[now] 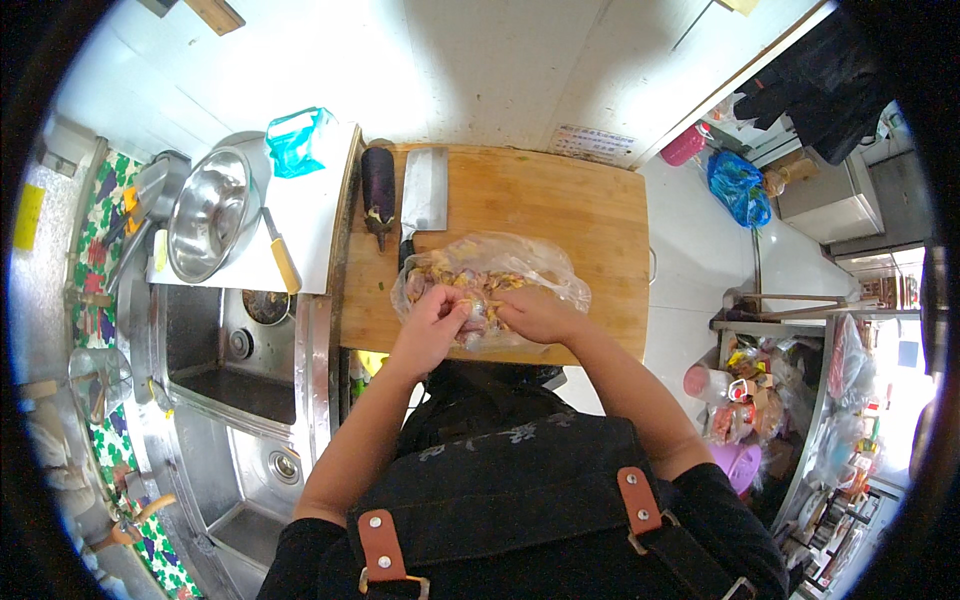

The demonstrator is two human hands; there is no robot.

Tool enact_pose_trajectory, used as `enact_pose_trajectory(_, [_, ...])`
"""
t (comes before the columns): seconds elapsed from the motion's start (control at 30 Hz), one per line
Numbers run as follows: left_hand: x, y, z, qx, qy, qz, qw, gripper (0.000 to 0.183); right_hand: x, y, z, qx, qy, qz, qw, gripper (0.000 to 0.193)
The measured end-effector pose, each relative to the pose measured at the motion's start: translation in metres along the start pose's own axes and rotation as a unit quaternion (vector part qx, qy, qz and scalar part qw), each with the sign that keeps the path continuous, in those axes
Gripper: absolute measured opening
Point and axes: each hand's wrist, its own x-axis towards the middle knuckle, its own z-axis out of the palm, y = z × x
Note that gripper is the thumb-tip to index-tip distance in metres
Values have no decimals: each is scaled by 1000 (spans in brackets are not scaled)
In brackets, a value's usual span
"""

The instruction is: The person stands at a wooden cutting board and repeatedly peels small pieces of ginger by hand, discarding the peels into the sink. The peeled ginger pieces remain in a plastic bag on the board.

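A clear plastic bag (545, 262) lies on the near part of the wooden cutting board (585, 195). Through its film show many chopped, yellow and pinkish pieces that look like raw meat. Both hands meet at the near side of the bag, pinching bunched plastic. My left hand (436, 322) is closed with thumb and fingertips together. Curled fingers of my right hand (540, 316) grip the plastic just beside it. Exactly what lies between the fingertips is partly hidden. Beyond the bag rest a cleaver (426, 192) and, to its left, a dark purple eggplant (378, 190).
Left of the board, a white counter (315, 225) carries a steel bowl (205, 225), a wooden-handled knife (283, 260) and a teal packet (297, 142). A steel double sink (235, 385) lies nearer. Crowded shelves (770, 385) and a blue bag (740, 188) stand right.
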Motion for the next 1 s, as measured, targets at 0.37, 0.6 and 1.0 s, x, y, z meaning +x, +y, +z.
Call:
enact_pose_trajectory(0.37, [1,0,-5,-29,-20,-27,999,19,4,3,3,266,78,65,959,20])
enact_pose_trajectory(0.6, [5,4,-7,136,-57,72,986,31,-3,-13,1,24,48,10,999,27])
enact_pose_trajectory(1.0, [7,18,-6,259,-80,63,960,23,-1,-23,3,-147,-75,40,986,33])
